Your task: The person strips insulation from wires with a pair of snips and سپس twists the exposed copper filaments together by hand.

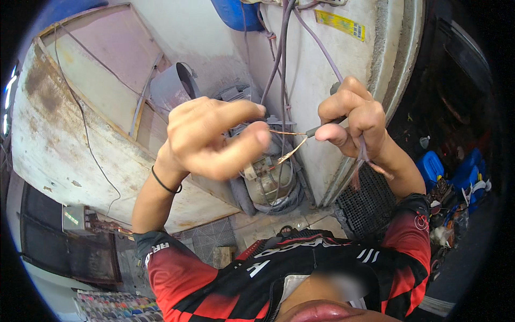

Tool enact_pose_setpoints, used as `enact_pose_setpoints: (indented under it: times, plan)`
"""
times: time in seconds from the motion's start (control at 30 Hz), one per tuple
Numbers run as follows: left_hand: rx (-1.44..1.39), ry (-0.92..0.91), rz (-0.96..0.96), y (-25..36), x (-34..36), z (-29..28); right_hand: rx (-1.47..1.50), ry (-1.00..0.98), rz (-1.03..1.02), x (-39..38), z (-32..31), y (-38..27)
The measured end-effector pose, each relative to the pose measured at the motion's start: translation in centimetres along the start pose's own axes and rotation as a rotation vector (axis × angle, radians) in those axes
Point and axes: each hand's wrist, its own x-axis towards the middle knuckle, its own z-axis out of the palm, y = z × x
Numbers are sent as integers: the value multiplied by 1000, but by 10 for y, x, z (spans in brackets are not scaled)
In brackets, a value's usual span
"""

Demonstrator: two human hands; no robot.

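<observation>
A dark sheathed cable (313, 132) ends in bare copper strands (289, 153), which splay out leftward and downward. My right hand (354, 118) is closed round this cable, its thumb by the stripped end. A lavender cable (324, 51) runs down to that hand, and a frayed pinkish-copper end (365, 166) hangs below it. My left hand (209, 134) is slightly blurred, with thumb and forefinger apart beside the copper; one strand passes behind the thumb tip.
Behind my hands is a machine with a metal tank (265, 190), beside a grey cylinder (163, 88). A stained panel (75, 134) stands left, a white wall (354, 64) right. Blue containers (432, 169) and clutter lie by a black mat (362, 196). A blue drum (233, 13) is above.
</observation>
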Motion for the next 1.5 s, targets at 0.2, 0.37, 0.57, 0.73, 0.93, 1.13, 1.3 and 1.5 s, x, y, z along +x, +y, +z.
enact_pose_setpoints:
  times: [0.2, 0.37, 0.57, 0.73, 0.93, 1.13, 1.3, 1.5]
  plan:
    - [102, 73, 215, 1, 9, 7, 166, -20, 154, 2, -1, -3]
    - [121, 32, 226, 2, 17, 0, 215, -58, 285, -1, -3, -6]
    - [-85, 4, -24, -1, 23, 2, 198, -43, 197, 0, -2, -2]
    - [-812, -501, -1090, 9, 38, -12, -186, -142, -40, 1, -9, 1]
    - [-737, -439, -1146, -2, 30, -6, -255, -127, 16, -1, 0, 3]
    - [-37, -45, -269, 18, 36, -21, -126, -63, 273, 3, 10, 3]
    - [55, -2, -216, 33, 52, -10, -79, -101, 402, 9, 15, -4]
    - [57, -123, -202, 31, 55, -12, -124, -84, 363, 10, 19, -6]
